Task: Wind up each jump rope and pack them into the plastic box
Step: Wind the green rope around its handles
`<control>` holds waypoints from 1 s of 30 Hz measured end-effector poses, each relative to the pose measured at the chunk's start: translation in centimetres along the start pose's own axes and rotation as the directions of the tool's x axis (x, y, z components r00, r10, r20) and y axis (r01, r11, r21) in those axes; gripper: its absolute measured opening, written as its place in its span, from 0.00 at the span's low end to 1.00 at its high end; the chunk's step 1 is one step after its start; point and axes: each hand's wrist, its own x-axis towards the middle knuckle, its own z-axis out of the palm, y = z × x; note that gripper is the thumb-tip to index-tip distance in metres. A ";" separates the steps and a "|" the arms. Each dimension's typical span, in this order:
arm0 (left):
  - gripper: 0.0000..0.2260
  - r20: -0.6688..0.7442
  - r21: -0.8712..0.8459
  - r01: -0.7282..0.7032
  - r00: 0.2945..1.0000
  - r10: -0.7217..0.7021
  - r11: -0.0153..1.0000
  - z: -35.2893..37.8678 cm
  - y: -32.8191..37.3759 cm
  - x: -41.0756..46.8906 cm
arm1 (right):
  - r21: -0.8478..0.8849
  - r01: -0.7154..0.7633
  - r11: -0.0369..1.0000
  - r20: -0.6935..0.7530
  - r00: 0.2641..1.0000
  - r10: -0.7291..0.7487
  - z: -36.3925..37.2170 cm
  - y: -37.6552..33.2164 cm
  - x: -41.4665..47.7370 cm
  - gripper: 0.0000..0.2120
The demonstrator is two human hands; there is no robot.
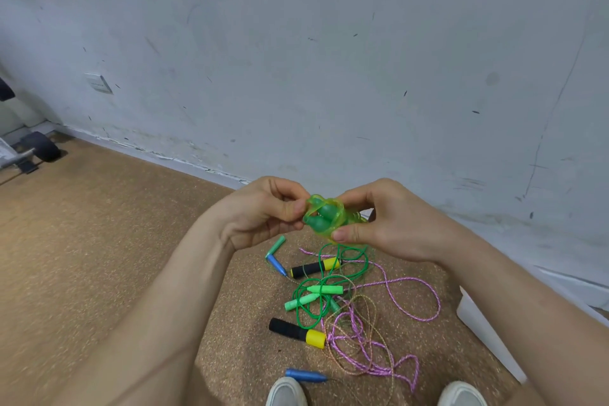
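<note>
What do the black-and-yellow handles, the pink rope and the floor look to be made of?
Black-and-yellow handles: black part matte, soft-looking, probably foam; yellow cap smooth with slight sheen, likely hard plastic.
Pink rope: braided textile cord, pink-white weave pattern visible, no gloss.
Floor: brown, speckled, matte, looks like cork or a cork-print sheet; cannot tell which.
</note>
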 end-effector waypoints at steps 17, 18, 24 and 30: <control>0.01 -0.128 0.513 -0.270 0.914 0.384 0.814 1.8 1.1 -1.6 | 0.640 -0.286 0.714 0.300 0.948 0.110 0.2 0.4 0.3 0.18; 0.02 -0.132 0.547 -0.276 0.904 0.407 0.790 2.1 1.1 -1.6 | 0.667 -0.314 0.676 0.326 0.938 0.113 0.2 0.2 0.3 0.20; 0.09 -0.268 0.541 -0.298 0.825 0.497 0.786 3.5 0.8 -1.1 | 0.827 -0.224 0.516 0.160 0.973 0.166 0.7 -0.8 0.4 0.22; 0.07 -0.411 0.496 -0.385 0.685 0.601 0.778 4.1 1.0 -0.8 | 0.689 0.048 0.723 -0.225 0.963 0.150 2.2 -2.0 0.3 0.11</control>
